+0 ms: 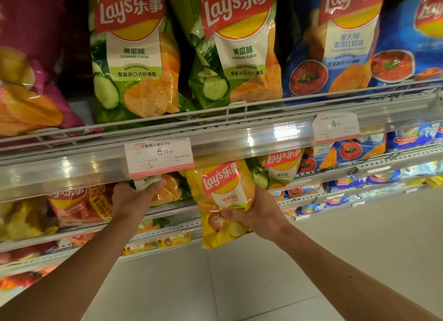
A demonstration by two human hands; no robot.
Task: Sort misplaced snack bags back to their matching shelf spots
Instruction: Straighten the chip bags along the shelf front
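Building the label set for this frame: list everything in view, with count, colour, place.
green cucumber-flavour chip bags: two, green and white, upper shelf centre
blue tomato-picture chip bags: at least two, blue, upper shelf right
purple chip bag: one, purple, upper shelf left
paper price tags: two, white with a pink strip, on the clear shelf rail
yellow chip bag: one, yellow, held in front of the lower shelf
green bag on the lower shelf: one, green and orange, under the left tag
red chip bags: count unclear, lower shelf left
floor: pale, lower right
left hand: grips the green lower-shelf bag
right hand: grips the yellow bag
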